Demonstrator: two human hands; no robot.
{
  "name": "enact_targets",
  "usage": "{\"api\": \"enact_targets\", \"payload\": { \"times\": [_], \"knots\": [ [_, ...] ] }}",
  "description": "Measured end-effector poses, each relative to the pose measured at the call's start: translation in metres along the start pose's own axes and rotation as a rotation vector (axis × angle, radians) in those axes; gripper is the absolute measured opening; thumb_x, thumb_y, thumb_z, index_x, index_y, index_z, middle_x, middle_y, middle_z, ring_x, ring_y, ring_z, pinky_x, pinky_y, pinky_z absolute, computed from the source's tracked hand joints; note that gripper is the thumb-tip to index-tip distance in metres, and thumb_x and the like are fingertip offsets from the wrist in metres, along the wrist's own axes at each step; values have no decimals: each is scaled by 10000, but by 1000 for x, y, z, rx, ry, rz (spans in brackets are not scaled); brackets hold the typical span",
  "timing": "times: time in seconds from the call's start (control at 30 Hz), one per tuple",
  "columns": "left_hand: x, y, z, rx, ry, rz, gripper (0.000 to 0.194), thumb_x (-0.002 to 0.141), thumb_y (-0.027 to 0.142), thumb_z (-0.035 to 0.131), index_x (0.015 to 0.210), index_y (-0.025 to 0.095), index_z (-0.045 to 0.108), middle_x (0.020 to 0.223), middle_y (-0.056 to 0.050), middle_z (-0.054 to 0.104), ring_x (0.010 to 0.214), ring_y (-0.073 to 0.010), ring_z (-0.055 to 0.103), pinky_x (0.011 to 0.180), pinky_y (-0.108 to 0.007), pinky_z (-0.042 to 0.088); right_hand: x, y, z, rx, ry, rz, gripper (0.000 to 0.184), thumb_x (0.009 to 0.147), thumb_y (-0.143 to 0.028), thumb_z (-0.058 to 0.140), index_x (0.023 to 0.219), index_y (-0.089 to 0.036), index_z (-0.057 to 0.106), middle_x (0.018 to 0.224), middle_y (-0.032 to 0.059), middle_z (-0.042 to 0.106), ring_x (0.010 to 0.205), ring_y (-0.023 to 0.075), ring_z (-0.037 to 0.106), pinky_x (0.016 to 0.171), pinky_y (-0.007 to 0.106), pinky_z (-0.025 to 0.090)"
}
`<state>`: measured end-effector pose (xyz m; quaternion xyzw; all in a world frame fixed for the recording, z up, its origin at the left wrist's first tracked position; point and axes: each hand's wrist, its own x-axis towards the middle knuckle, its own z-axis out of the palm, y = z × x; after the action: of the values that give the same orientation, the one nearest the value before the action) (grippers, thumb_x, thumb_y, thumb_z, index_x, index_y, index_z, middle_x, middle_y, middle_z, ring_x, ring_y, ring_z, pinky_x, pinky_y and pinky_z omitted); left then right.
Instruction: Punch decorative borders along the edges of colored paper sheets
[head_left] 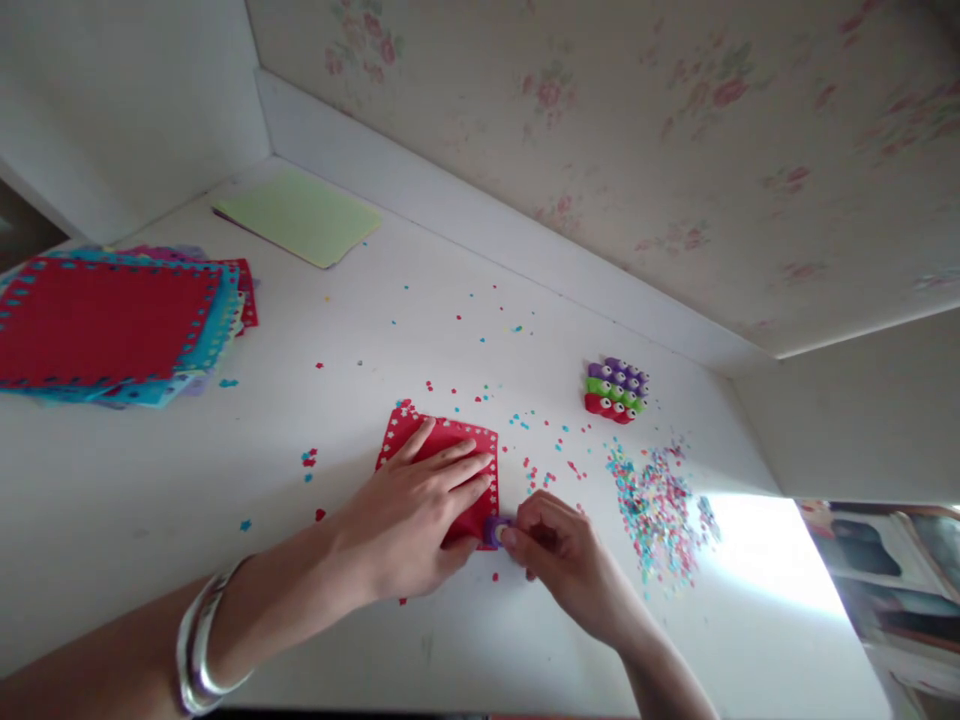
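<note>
Snugly, punch (492, 533) at sheet (450, 432) edge; stack (105, 322) well apart

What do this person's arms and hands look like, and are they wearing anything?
The left hand and right hand are human and ungloved, without cables. No sleeves show on the visible forearms. The left wrist wears a shiny silver bangle that looks like two bands; no jewellery shows on the right.

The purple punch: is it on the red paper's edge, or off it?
On it. The purple punch overlaps the right edge of the red paper, near its lower corner, pinched in the right hand.
</note>
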<state>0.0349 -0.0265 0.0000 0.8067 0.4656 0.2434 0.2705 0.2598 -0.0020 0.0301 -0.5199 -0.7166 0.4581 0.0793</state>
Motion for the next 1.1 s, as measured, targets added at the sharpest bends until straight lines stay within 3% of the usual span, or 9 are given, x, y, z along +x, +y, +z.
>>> {"api": "enact_targets", "payload": {
  "times": [0.27, 0.5, 0.73, 0.87, 0.97, 1.1],
  "knots": [
    [2, -3, 1, -28, -9, 3, 509, 848, 363, 602, 1340, 251, 537, 1436, -56, 518, 1385, -267, 390, 1200, -535, 50, 7, -3, -7, -126, -159, 6, 485, 952, -474, 489, 569, -183, 433, 606, -27, 430, 583, 106, 411, 554, 254, 332],
    [3, -4, 3, -40, -6, -1, 514, 858, 376, 598, 1353, 252, 532, 1436, -57, 517, 1385, -273, 390, 1206, -525, 49, 13, -9, -13, -174, -233, 88, 467, 926, -460, 516, 552, -181, 532, 544, -32, 451, 520, 98, 415, 506, 243, 302],
    [3, -5, 5, 11, -39, 8, 510, 847, 316, 603, 1344, 223, 538, 1456, -60, 493, 1396, -262, 370, 1202, -515, -13, 14, -13, -9, -226, -206, 208, 484, 887, -454, 530, 496, -186, 433, 472, -50, 322, 451, 85, 290, 422, 239, 224],
    [4, -4, 5, 48, -66, 25, 488, 855, 345, 594, 1327, 226, 556, 1456, -65, 492, 1394, -279, 370, 1191, -533, -24, 13, -20, -7, -263, -148, 204, 500, 865, -390, 552, 458, -183, 348, 450, -55, 246, 425, 69, 239, 398, 235, 177],
    [9, 2, 5, 64, -87, 48, 473, 875, 405, 571, 1310, 221, 576, 1468, -59, 478, 1392, -297, 371, 1176, -569, -34, 16, -25, -8, -260, -147, 248, 507, 844, -393, 587, 433, -177, 384, 422, -57, 265, 398, 53, 241, 403, 237, 176],
    [18, 11, 12, 0, -144, 122, 388, 942, 417, 500, 1270, 246, 615, 1396, -18, 561, 1359, -299, 421, 1154, -615, -37, 21, -27, -12, -219, -206, 358, 369, 791, -288, 633, 462, -159, 526, 407, -44, 421, 379, 52, 356, 433, 234, 226]
  ]
}}
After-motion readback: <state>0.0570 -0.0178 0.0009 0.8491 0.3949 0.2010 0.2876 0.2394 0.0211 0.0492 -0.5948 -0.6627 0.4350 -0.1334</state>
